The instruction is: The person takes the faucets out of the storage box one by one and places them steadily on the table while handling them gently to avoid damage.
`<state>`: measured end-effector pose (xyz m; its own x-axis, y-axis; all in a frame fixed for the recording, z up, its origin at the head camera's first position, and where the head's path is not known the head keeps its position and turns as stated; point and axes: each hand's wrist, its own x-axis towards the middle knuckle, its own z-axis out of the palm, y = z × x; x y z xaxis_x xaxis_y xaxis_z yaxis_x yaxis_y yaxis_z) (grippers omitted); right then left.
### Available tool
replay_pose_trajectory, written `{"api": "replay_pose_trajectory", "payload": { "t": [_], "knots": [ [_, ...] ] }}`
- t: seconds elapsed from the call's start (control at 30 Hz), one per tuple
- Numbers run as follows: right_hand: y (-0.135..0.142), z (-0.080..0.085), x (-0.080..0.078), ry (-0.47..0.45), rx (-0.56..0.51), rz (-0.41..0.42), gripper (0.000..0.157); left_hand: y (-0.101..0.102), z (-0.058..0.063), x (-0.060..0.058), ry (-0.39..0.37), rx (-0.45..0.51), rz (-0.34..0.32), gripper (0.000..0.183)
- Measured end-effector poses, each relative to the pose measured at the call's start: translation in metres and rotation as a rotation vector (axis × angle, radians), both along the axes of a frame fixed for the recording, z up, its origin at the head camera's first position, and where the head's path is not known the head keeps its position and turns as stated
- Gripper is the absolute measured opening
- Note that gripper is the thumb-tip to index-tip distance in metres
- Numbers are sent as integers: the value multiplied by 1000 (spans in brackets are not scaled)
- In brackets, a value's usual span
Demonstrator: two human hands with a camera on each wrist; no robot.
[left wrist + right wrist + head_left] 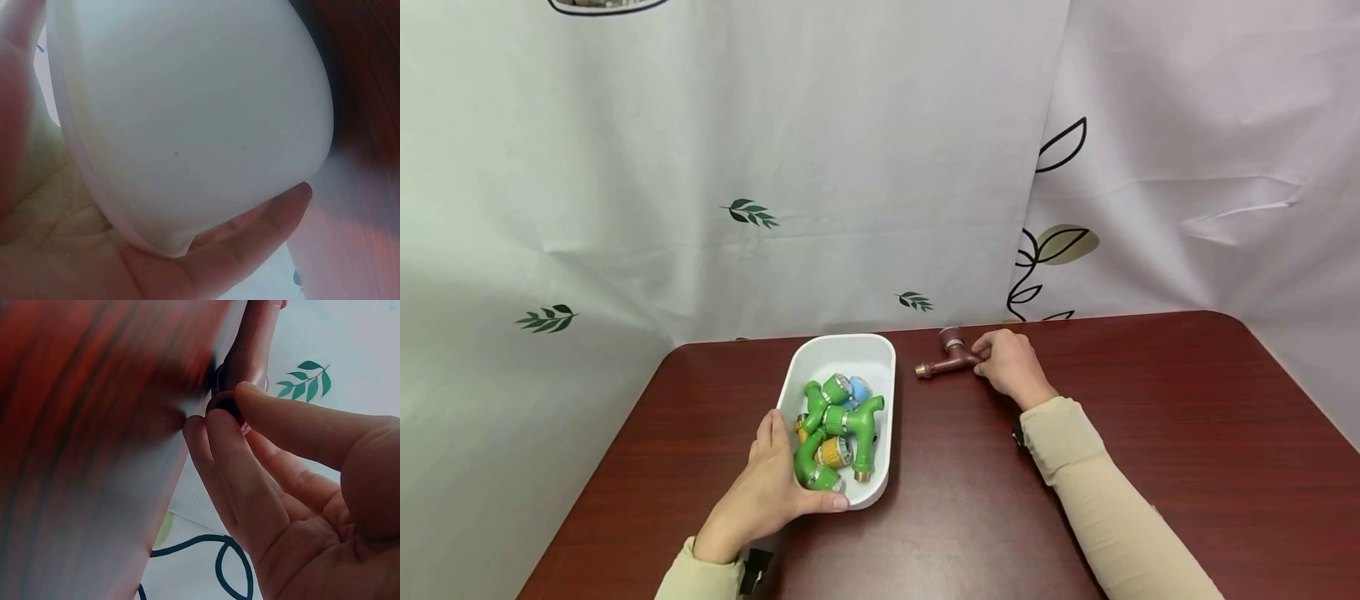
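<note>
At the table's back, a dark brown tap [955,358] with a brass threaded end lies by my right hand [1013,367]. Thumb and fingertips pinch the tap at its spout end, as the right wrist view also shows on the brown tap body [251,353]. My left hand [766,487] holds the near left corner of a white plastic tub [891,371], thumb on the near end and fingers along the left side. Inside the tub lie several green taps [863,433], a yellow-handled one [835,452] and a light blue piece [859,389], partly covered.
The dark red wooden table [970,517] has rounded back corners. Behind it hangs a pale curtain [850,167] printed with leaves, close to the back edge.
</note>
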<state>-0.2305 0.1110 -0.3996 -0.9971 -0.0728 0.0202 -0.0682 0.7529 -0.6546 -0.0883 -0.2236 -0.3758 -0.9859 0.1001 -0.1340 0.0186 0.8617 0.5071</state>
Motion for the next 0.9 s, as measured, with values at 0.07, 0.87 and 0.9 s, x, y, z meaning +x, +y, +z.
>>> {"api": "replay_pose_trajectory", "payload": {
  "t": [0.07,0.87,0.9],
  "knots": [
    [0,0,0,-8,-2,-1,25,0,0,0,-1,3,-1,154],
    [-1,6,4,10,43,25,35,0,1,-1,-7,3,2,153],
    [-1,7,4,10,46,25,35,0,1,-1,-7,3,3,153]
  ]
}}
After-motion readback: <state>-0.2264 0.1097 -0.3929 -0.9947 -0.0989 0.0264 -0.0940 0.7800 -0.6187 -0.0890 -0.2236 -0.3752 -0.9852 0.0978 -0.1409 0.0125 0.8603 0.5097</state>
